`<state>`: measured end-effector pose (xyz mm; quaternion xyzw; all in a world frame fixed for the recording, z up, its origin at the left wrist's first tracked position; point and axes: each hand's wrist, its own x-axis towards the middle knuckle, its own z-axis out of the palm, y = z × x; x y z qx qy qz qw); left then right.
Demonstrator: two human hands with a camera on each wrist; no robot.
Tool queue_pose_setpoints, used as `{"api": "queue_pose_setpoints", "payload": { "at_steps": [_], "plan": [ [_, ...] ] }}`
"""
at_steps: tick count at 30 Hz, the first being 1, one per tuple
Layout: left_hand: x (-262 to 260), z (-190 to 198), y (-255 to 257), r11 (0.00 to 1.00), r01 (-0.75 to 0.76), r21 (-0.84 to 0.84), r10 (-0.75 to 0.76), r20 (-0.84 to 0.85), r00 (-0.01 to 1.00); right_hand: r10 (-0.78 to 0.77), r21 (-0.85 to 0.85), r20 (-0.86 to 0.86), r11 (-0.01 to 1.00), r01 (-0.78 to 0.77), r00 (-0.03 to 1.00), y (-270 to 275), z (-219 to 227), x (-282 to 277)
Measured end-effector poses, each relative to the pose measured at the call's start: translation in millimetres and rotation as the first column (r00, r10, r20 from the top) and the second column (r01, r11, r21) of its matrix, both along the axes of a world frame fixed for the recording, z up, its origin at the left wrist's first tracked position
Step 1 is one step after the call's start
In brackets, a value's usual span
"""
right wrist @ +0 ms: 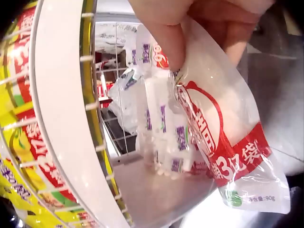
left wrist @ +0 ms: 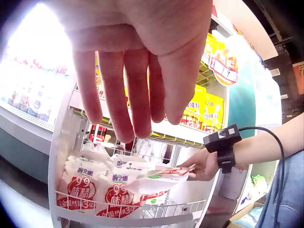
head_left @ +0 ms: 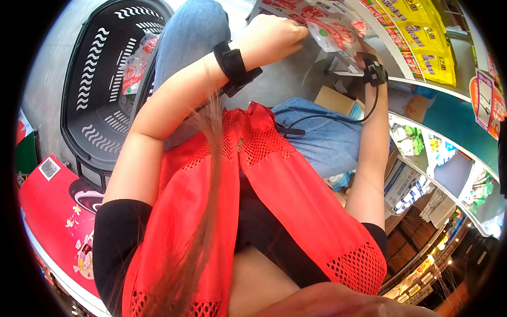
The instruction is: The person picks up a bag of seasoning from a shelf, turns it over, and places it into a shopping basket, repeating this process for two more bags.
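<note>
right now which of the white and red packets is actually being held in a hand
The packet lying flat above the shelf row, pinched at its end by the right hand. The other packets stand upright behind the wire rail, untouched.

Wire shelf of white seasoning packets

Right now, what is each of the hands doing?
Left hand: open, fingers straight, holding nothing.
Right hand: holding a white-and-red packet.

Right hand cut off at top edge, packet print perhaps blurred
</note>
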<state>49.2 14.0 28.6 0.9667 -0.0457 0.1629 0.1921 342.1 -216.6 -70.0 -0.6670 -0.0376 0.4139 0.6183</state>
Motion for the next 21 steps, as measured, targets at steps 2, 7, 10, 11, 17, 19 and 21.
{"api": "queue_pose_setpoints", "payload": {
  "at_steps": [2, 7, 10, 11, 17, 19, 21],
  "plan": [
    [-0.1, -0.4, 0.7, 1.0, 0.001, 0.003, -0.001, 0.003, 1.0, 0.198, -0.229, 0.577, 0.97, -0.077, 0.793, -10.8, 17.3, -13.1],
    [0.0, 0.9, -1.3, 1.0, 0.009, 0.006, -0.009, 0.02, 1.0, 0.241, -0.398, 0.854, 0.874, 0.279, 0.462, -47.9, 6.8, 77.7],
    [0.6, 0.9, -3.2, 1.0, 0.005, 0.009, -0.005, 0.021, 1.0, 0.345, -0.449, 0.887, 0.799, 0.4, 0.307, -49.3, 8.1, 72.8],
    [0.8, 0.8, -3.6, 1.0, 0.004, 0.01, -0.005, 0.018, 1.0, 0.418, -0.486, 0.874, 0.762, 0.428, 0.249, -46.3, 10.9, 64.3],
    [1.1, 1.3, -5.1, 1.0, 0.0, 0.026, 0.0, 0.007, 1.0, 0.665, -0.518, 0.747, 0.559, 0.647, 0.023, -12.9, 33.4, 35.0],
    [0.8, 0.2, -6.1, 1.0, -0.009, 0.013, 0.008, 0.036, 0.999, 0.665, -0.512, 0.746, 0.562, 0.65, 0.013, -9.0, 30.5, 38.4],
    [0.4, 1.2, -6.4, 1.0, -0.009, 0.017, 0.009, 0.029, 1.0, 0.665, -0.507, 0.746, 0.565, 0.651, 0.004, -4.7, 27.9, 42.0]
  ]
}}
